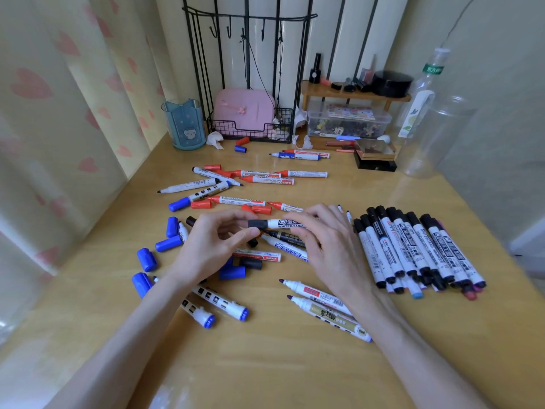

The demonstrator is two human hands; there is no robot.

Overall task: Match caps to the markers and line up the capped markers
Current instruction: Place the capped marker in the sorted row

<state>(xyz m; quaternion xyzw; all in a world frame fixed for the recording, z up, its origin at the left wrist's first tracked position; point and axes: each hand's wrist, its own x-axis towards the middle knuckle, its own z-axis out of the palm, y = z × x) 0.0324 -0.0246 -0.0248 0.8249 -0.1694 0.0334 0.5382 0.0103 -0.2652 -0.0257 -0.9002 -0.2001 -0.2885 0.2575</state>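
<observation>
Left hand (218,243) pinches the black cap (256,223) on the whiteboard marker (284,223); right hand (327,246) grips its barrel, apparently bracing the push. Capped markers (413,249) lie right of both.

Home bedrm desk: heart curtains (59,93), cosmetics shelf (351,93).

Both hands (212,240) (327,243) hold a black-capped marker (277,223) above the table (265,364).
</observation>
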